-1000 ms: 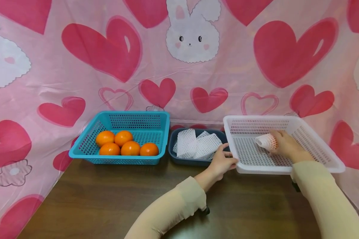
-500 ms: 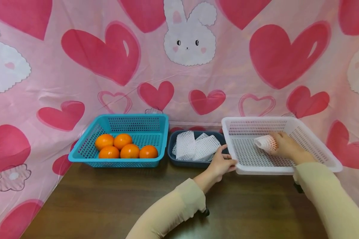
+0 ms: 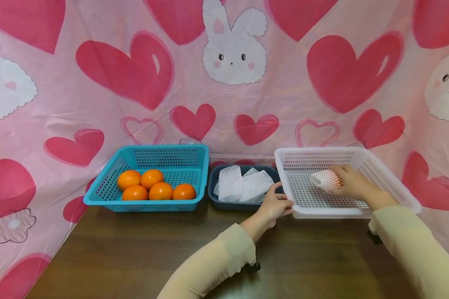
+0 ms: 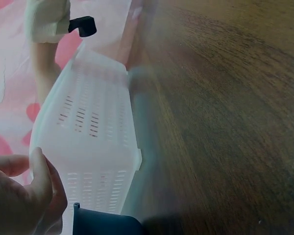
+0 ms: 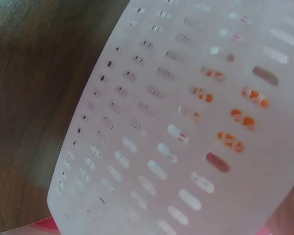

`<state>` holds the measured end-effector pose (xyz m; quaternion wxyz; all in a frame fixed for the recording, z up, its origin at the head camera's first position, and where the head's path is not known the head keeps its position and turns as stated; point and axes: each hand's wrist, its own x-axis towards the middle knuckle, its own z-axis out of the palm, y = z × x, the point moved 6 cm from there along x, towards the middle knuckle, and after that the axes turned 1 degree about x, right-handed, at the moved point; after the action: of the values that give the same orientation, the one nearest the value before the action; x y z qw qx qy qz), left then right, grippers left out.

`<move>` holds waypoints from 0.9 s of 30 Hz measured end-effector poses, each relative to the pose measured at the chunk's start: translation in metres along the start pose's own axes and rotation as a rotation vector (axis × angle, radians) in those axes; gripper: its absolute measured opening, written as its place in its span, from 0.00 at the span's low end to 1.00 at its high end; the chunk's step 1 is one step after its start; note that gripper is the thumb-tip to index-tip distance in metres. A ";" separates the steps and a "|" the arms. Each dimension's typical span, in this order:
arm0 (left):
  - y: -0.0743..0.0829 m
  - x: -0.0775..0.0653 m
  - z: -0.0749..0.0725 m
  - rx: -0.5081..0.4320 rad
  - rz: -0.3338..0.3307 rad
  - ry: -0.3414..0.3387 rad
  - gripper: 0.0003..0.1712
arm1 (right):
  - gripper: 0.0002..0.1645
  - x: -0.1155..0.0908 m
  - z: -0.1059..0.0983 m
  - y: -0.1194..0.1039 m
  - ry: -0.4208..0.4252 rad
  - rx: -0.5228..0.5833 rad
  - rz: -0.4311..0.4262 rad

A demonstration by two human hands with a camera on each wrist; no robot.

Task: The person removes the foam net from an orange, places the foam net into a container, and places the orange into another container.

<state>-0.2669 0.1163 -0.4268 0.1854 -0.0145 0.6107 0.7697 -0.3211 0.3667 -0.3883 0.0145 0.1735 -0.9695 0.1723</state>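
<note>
In the head view my right hand (image 3: 348, 182) grips an orange in a white foam net sleeve (image 3: 327, 180), inside the white basket (image 3: 321, 214). The sleeve's open end points left, and orange skin shows through the mesh near my fingers. Patches of the netted orange (image 5: 242, 119) show through the slotted wall in the right wrist view, where most of that hand is hidden. My left hand (image 3: 273, 207) touches the white basket's near left corner from outside, its thumb and a finger at the rim. In the left wrist view its fingertips meet the basket wall (image 4: 83, 132).
A blue basket (image 3: 149, 205) with several bare oranges (image 3: 161, 191) stands at the left. Between the baskets sits a dark tray (image 3: 224, 205) of empty white foam net sleeves (image 3: 256, 187). A pink cloth with hearts hangs behind the brown table (image 3: 134, 249).
The head view has shifted slightly, so the whole scene sits a little lower and further left. My right hand and the netted orange have moved slightly left within the basket. The left hand stays at the corner.
</note>
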 end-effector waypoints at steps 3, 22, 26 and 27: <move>-0.001 0.000 0.000 0.000 -0.002 -0.003 0.41 | 0.51 0.000 0.001 -0.006 -0.002 -0.013 -0.012; 0.001 -0.001 -0.005 0.026 0.008 -0.032 0.37 | 0.51 -0.010 -0.006 -0.048 -0.022 -0.035 -0.054; 0.002 -0.002 -0.006 0.023 -0.001 -0.048 0.36 | 0.51 -0.011 -0.011 -0.059 -0.018 -0.022 -0.068; 0.002 -0.002 -0.007 0.024 -0.007 -0.055 0.35 | 0.51 -0.011 -0.013 -0.062 -0.018 -0.018 -0.072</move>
<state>-0.2673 0.1092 -0.4263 0.2049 0.0068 0.6144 0.7619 -0.2902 0.3203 -0.3567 0.0136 0.2096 -0.9643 0.1613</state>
